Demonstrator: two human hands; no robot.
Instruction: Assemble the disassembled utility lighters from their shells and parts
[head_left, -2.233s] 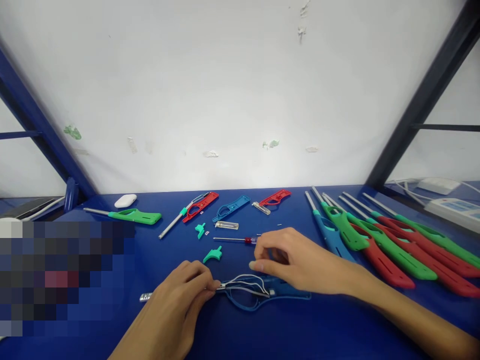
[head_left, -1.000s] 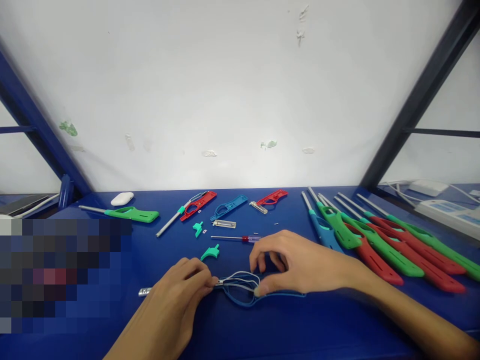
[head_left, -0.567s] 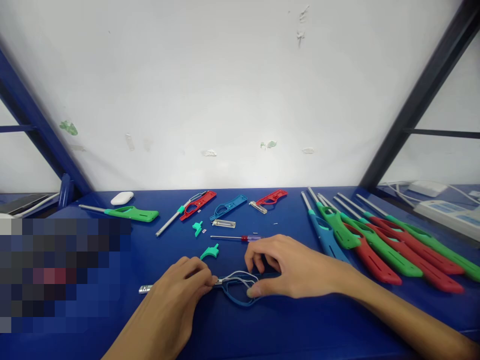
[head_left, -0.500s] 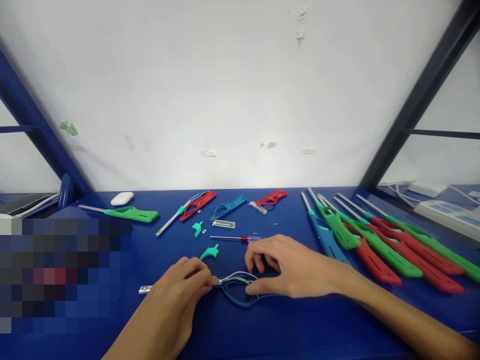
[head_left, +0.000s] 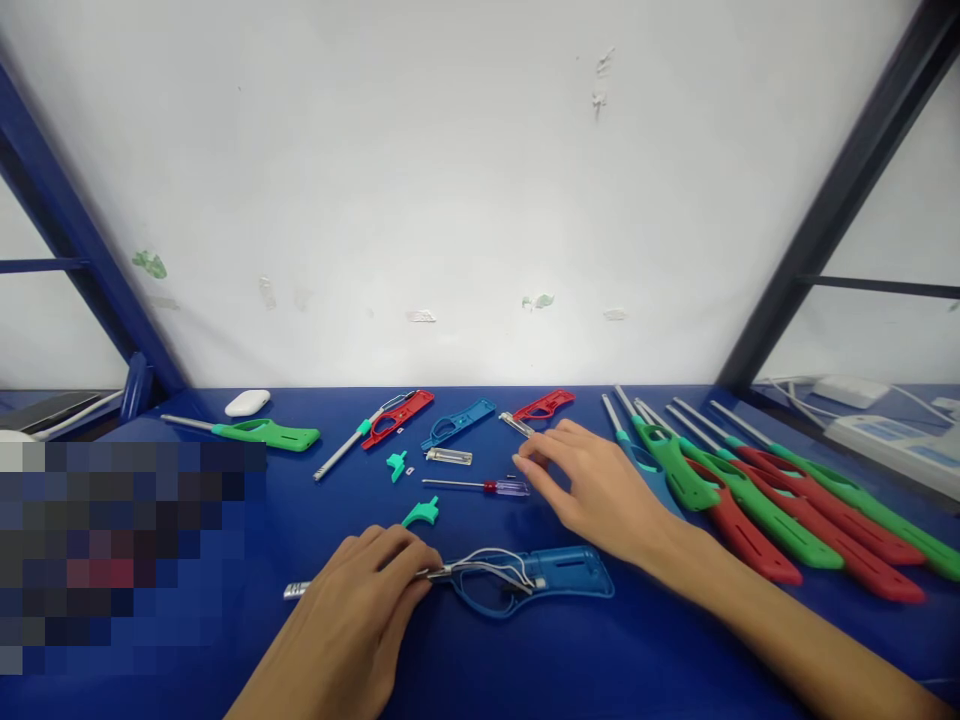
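Note:
My left hand (head_left: 375,590) is closed around the metal tube (head_left: 296,590) of a lighter, whose tip sticks out on the left. To its right lies the open blue handle half (head_left: 577,574), with white wires (head_left: 491,556) and a small metal part over its trigger loop. My right hand (head_left: 589,480) hovers beyond the blue half; thumb and forefinger are apart, near a tiny pin (head_left: 511,477), with nothing seen between them. A screwdriver (head_left: 510,488) lies left of its fingertips. Just past my left hand rests a green trigger piece (head_left: 423,512).
Several assembled lighters (head_left: 780,520) lie at the right, a green one (head_left: 274,434) at the left beside a white case (head_left: 247,403). Along the back are red halves (head_left: 401,420), a blue half (head_left: 463,420) and a clear fuel tank (head_left: 450,457). A power strip (head_left: 885,435) sits far right.
My right hand has left the wires and blue half and moved up and right toward the small pin. My left hand stays on the tube. The view has tilted slightly upward.

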